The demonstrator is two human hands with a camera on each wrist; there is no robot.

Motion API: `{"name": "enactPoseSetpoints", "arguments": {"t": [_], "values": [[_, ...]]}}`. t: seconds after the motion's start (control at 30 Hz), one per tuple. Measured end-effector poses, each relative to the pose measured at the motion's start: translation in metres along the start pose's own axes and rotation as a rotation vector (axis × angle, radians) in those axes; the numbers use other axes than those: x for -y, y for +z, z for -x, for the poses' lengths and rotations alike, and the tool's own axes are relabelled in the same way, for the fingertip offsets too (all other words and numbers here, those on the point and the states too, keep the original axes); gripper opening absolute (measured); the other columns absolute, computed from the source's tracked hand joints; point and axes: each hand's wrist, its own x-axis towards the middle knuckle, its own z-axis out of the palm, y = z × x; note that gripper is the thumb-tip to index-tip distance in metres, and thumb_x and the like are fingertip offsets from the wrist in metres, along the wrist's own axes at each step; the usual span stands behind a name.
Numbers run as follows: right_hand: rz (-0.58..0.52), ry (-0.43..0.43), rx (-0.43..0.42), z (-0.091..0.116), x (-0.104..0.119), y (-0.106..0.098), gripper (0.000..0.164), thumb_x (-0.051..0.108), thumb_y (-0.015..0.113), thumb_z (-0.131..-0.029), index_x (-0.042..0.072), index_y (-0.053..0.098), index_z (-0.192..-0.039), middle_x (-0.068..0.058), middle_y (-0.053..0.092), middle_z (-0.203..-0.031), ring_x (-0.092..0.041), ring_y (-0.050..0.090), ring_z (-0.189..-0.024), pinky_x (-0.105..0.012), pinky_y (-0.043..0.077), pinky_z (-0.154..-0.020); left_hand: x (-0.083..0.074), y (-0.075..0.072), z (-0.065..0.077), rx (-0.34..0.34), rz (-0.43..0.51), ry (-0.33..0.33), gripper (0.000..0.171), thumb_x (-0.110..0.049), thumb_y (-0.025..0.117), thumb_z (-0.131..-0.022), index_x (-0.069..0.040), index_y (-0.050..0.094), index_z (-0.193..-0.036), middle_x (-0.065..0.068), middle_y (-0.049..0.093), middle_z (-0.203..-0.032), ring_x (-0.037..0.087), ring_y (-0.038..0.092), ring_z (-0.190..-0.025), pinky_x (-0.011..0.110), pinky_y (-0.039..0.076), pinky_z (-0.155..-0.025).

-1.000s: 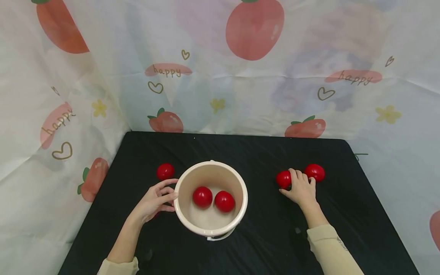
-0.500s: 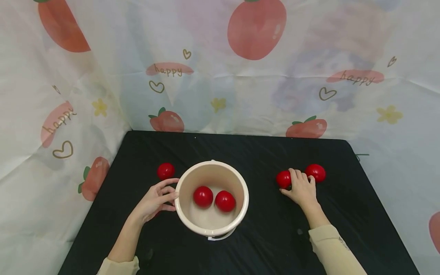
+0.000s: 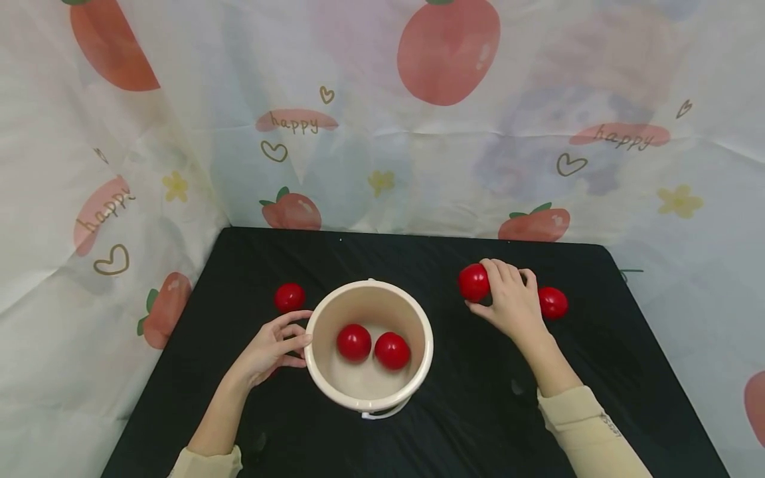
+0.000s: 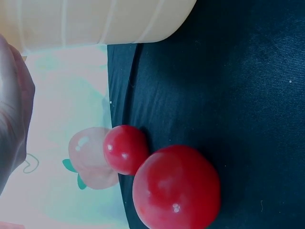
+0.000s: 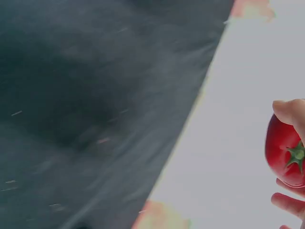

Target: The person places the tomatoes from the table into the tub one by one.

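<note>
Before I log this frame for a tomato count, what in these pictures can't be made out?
- Left hand palm side: the head view shows only its back, fingers on the bucket wall. The left wrist view shows two tomatoes beside it; the near one is largely hidden in the head view.
- Held tomato: partly covered by the right hand; cut by the edge in the right wrist view.
- Tomato on the table: partly behind that hand.
- Bucket handle: mostly under the bucket.
</note>
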Motion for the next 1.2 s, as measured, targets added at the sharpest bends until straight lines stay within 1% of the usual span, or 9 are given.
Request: {"name": "enactPoseSetpoints", "arguments": {"t": [0.1, 0.2, 0.3, 0.4, 0.57, 0.67, 0.83, 0.97, 1.2], "values": [[-0.020, -0.052, -0.021, -0.008, 0.019, -0.015, 0.081, 0.034, 0.083, -0.057, 0.005, 0.044, -0.122, -0.017, 0.051, -0.119, -0.032, 0.046, -0.108, -0.055, 0.032, -0.090, 0.000, 0.000, 0.000, 0.003, 0.003, 0.001, 0.059, -0.010, 0.063, -0.086, 0.002, 0.032, -0.135, 0.011, 0.060, -0.087, 0.015, 0.061, -0.068, 0.039, 0.056, -0.067], [-0.030, -0.117, -0.040, -0.015, 0.037, -0.025, 0.081, 0.035, 0.083, -0.057, 0.006, 0.045, -0.122, -0.016, 0.051, -0.119, -0.032, 0.047, -0.108, -0.053, 0.033, -0.090, 0.000, 0.000, 0.000, 0.004, 0.004, 0.001, 0.059, -0.010, 0.062, -0.086, 0.002, 0.032, -0.135, 0.012, 0.060, -0.087, 0.015, 0.061, -0.068, 0.038, 0.056, -0.067], [-0.043, -0.187, -0.045, -0.019, 0.056, -0.030, 0.081, 0.036, 0.084, -0.057, 0.007, 0.046, -0.123, -0.014, 0.052, -0.119, -0.031, 0.047, -0.108, -0.051, 0.034, -0.090, 0.000, 0.000, 0.000, 0.007, 0.003, 0.005, 0.059, -0.009, 0.062, -0.087, 0.003, 0.031, -0.136, 0.011, 0.060, -0.087, 0.014, 0.061, -0.068, 0.038, 0.056, -0.066], [-0.065, -0.254, -0.024, -0.021, 0.076, -0.032, 0.081, 0.036, 0.084, -0.057, 0.009, 0.046, -0.123, -0.013, 0.052, -0.119, -0.028, 0.046, -0.109, -0.051, 0.034, -0.092, 0.000, 0.000, 0.001, 0.013, 0.003, 0.008, 0.059, -0.009, 0.061, -0.087, 0.003, 0.031, -0.136, 0.008, 0.060, -0.085, 0.014, 0.061, -0.068, 0.037, 0.056, -0.066], [-0.105, -0.363, 0.043, -0.023, 0.108, -0.027, 0.083, 0.037, 0.084, -0.056, 0.010, 0.045, -0.124, -0.010, 0.051, -0.121, -0.025, 0.045, -0.111, -0.047, 0.034, -0.093, 0.000, 0.000, 0.001, 0.016, 0.008, 0.009, 0.059, -0.009, 0.061, -0.087, 0.003, 0.031, -0.136, 0.006, 0.060, -0.084, 0.014, 0.060, -0.068, 0.037, 0.056, -0.066], [-0.112, -0.433, 0.090, -0.021, 0.124, -0.021, 0.081, 0.038, 0.082, -0.059, 0.010, 0.045, -0.125, -0.008, 0.050, -0.122, -0.024, 0.045, -0.111, -0.044, 0.034, -0.093, -0.001, 0.000, 0.001, 0.016, 0.012, 0.010, 0.060, -0.009, 0.061, -0.087, 0.003, 0.030, -0.136, 0.005, 0.060, -0.083, 0.014, 0.060, -0.068, 0.037, 0.056, -0.066], [-0.084, -0.547, 0.170, -0.018, 0.147, -0.010, 0.081, 0.041, 0.080, -0.061, 0.013, 0.045, -0.127, -0.005, 0.049, -0.123, -0.022, 0.044, -0.114, -0.042, 0.033, -0.096, 0.000, 0.001, 0.001, 0.009, 0.013, 0.004, 0.059, -0.008, 0.061, -0.087, 0.003, 0.031, -0.136, 0.009, 0.060, -0.085, 0.014, 0.060, -0.068, 0.037, 0.056, -0.066], [-0.042, -0.614, 0.228, -0.016, 0.160, -0.001, 0.081, 0.042, 0.081, -0.061, 0.015, 0.044, -0.127, -0.002, 0.049, -0.122, -0.020, 0.044, -0.113, -0.041, 0.032, -0.097, 0.000, 0.000, 0.001, 0.002, 0.004, 0.000, 0.058, -0.009, 0.061, -0.087, 0.002, 0.031, -0.136, 0.009, 0.061, -0.086, 0.015, 0.061, -0.069, 0.038, 0.056, -0.067], [0.046, -0.695, 0.343, -0.015, 0.172, 0.010, 0.083, 0.044, 0.080, -0.061, 0.019, 0.041, -0.131, 0.000, 0.048, -0.124, -0.018, 0.042, -0.113, -0.041, 0.030, -0.101, 0.000, 0.000, 0.001, 0.001, -0.003, 0.002, 0.057, -0.009, 0.061, -0.087, 0.002, 0.032, -0.136, 0.005, 0.061, -0.084, 0.015, 0.061, -0.068, 0.038, 0.056, -0.067]]}}
